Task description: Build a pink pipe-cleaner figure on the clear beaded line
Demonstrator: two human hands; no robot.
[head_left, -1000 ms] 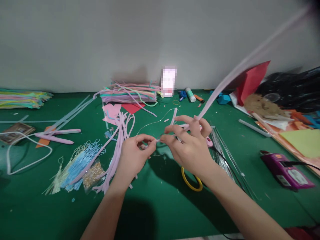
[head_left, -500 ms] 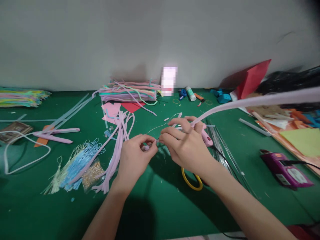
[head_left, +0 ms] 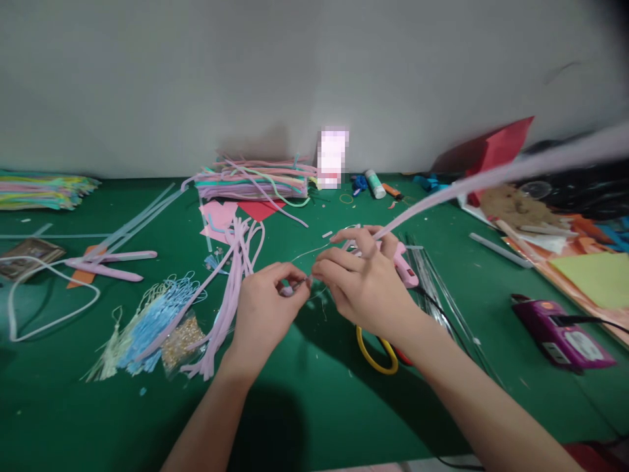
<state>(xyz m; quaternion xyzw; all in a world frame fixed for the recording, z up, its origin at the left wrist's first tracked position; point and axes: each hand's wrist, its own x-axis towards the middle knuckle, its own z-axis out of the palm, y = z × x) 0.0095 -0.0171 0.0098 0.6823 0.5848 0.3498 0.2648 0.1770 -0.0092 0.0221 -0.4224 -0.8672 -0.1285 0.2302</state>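
Evidently both hands are occupied over the middle of the green table (head_left: pixel 122 426). The left hand (head_left: pixel 268 295) has thumb and forefinger closed in a narrow pinch, a small lilac piece (head_left: pixel 287 290) showing inside the curl. The right hand (head_left: pixel 366 278) brings its fingertips up to that pinch; a long lilac strip (head_left: pixel 457 191) passes between its bent fingers and slants up to the right, its far length blurred and running out of view. Whether piece and strip are one cannot be told.

Handling, as judged: very light, soft-surfaced, springy enough to hold an arc, easily bent, hardly fragile. Best hold is a fingertip pinch close to the worked end, with the long tail left to swing. A thin thread (head_left: pixel 309 252) beside the fingers looks finer and likelier to snag.

Clearances: the widest bare stretch lies between the forearms, towards the near edge. On the right, a pink glue gun (head_left: pixel 405 267) and yellow-handled scissors (head_left: pixel 378 354) sit close by the right hand and forearm. On the left, a bunch of lilac strips (head_left: pixel 230 295) lies just beside the left hand. Upward, room is ample before the wall (head_left: pixel 171 85).
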